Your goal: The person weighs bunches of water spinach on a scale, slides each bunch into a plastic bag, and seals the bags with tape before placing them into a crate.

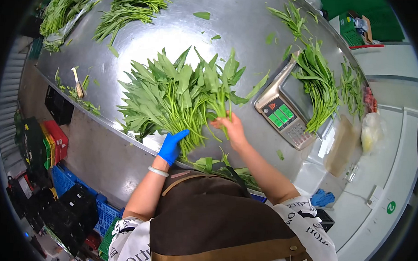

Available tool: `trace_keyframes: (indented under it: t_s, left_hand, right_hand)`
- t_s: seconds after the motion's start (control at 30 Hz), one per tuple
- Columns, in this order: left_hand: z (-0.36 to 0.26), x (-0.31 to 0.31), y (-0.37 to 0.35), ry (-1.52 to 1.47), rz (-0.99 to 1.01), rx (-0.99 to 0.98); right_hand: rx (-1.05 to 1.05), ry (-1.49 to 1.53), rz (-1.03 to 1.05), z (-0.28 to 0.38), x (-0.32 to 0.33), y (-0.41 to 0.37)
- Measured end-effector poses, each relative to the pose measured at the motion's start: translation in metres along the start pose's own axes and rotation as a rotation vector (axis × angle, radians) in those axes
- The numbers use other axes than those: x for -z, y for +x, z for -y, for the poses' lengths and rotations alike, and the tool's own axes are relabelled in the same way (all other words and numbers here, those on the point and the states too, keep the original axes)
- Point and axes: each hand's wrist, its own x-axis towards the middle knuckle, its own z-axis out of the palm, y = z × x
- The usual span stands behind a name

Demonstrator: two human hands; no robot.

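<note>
In a blue glove, my left hand [170, 147] is closed round the lower stems of a large bunch of water spinach [164, 94], its leaves spread away from me over the steel table [242, 35]. My bare right hand [232, 129] grips the stems of a smaller bunch of water spinach [222, 85] just right of the large one. Close by on the right stands a digital scale [278, 117] with green displays. Another bunch of water spinach [316, 83] lies across its pan. Loose stems and leaves [208, 165] lie at the table edge against my apron.
A knife [77, 83] lies near the left table edge among scraps. Further greens [130, 10] are piled at the back left, and loose stalks [351, 89] lie right of the scale. Crates [77, 202] stand on the floor at left. A blue glove [322, 198] lies at lower right.
</note>
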Motion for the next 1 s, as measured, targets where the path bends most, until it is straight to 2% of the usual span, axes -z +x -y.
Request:
trace_keyframes:
  t_s: [0.2, 0.23, 0.33, 0.47, 0.6, 0.63, 0.77, 0.87, 1.0]
  left_hand:
    - [0.006, -0.003, 0.009, 0.017, -0.029, -0.021]
    - [0.007, 0.000, 0.008, 0.038, -0.043, -0.020]
    - [-0.003, -0.006, -0.003, 0.033, -0.030, -0.015]
    - [-0.002, -0.003, -0.006, 0.003, 0.022, -0.029]
    - [0.003, -0.015, 0.000, 0.030, 0.029, -0.075]
    - [0.005, -0.017, 0.002, 0.042, 0.019, -0.096]
    - [-0.001, -0.030, -0.002, 0.148, -0.032, -0.143]
    - [-0.002, -0.023, -0.005, 0.158, -0.041, -0.115]
    - [-0.002, -0.025, -0.007, 0.138, -0.039, -0.112]
  right_hand:
    - [-0.200, -0.338, 0.108, -0.015, -0.032, -0.010]
    - [-0.263, -0.295, 0.125, -0.017, -0.032, -0.006]
    - [-0.155, -0.259, 0.155, -0.021, -0.020, -0.001]
    - [-0.096, -0.046, 0.169, -0.002, -0.006, -0.007]
    - [-0.087, -0.176, 0.303, 0.008, -0.018, -0.012]
    - [-0.051, -0.240, 0.254, -0.003, -0.023, -0.010]
    - [-0.129, -0.297, 0.258, -0.007, -0.026, -0.011]
    - [0.030, -0.512, 0.071, -0.002, -0.011, -0.012]
    - [-0.030, -0.359, 0.063, 0.009, -0.001, -0.015]
